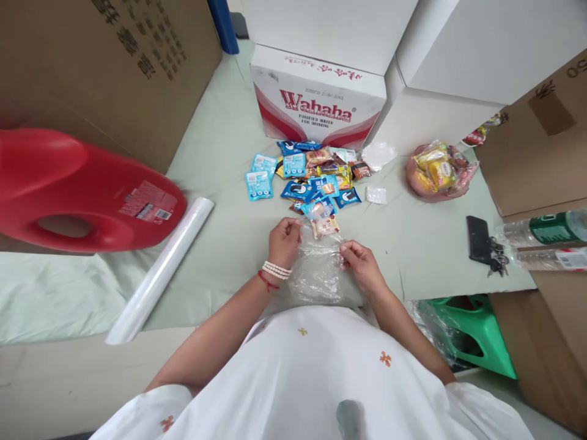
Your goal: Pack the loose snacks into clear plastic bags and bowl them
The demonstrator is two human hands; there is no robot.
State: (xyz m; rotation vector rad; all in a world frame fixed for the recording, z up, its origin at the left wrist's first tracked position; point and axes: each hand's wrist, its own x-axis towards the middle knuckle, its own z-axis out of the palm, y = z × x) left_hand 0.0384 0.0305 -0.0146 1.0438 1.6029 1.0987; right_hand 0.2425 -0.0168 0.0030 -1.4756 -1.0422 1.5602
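Observation:
A clear plastic bag [316, 275] hangs between my two hands at the table's near edge. My left hand [284, 241], with white beads and a red string at the wrist, pinches the bag's upper left corner. On the other side, my right hand [360, 263] grips its upper right edge between thumb and fingers. Just beyond the bag lies a heap of small wrapped snacks [298, 190] in blue, yellow and brown packets. The nearest one, a cream-coloured packet [325, 227], lies right at the bag's top edge. Light-blue packets [259, 185] sit at the heap's left.
Behind the heap stands a Wahaha water carton [321, 101]. To the right are a bowl of snacks [438, 174], a black wallet with keys [479, 239] and plastic bottles [550, 229]. A plastic film roll [160, 269] and a red jug [92, 189] are at left; a green stool [477, 333] stands below.

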